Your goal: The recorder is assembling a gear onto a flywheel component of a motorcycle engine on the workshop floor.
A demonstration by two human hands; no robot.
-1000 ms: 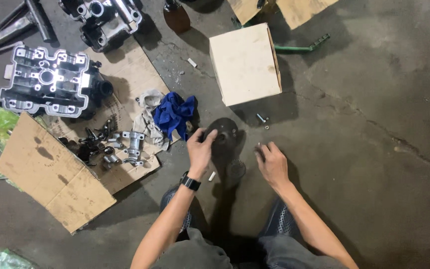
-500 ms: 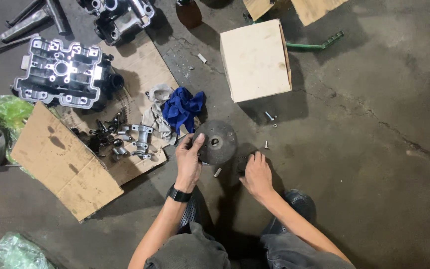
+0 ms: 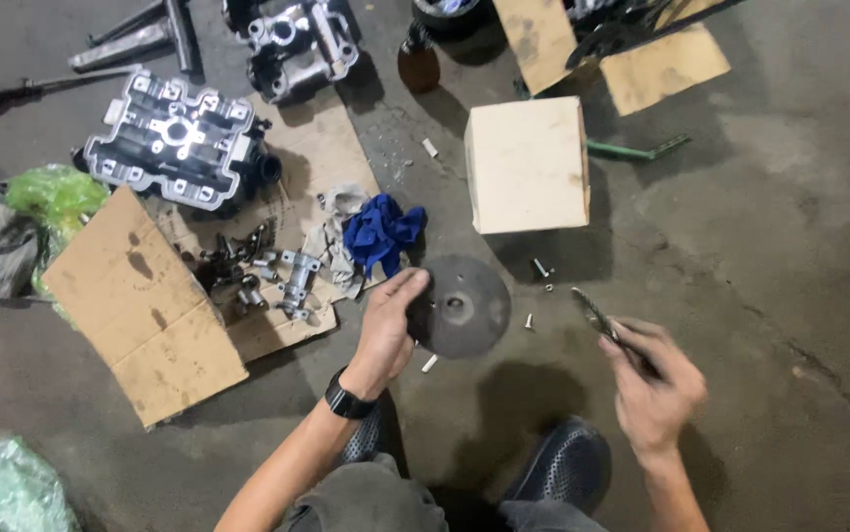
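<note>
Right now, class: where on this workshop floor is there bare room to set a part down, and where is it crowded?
Bare concrete lies right of the white box and beyond the right hand, and also between the cardboard sheet and the left hand. It is crowded around the small metal parts, blue rag and dark disc.

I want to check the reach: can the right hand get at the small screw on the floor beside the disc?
Probably yes: the screw lies uncovered between disc and right hand, though that hand already holds a thin tool.
</note>
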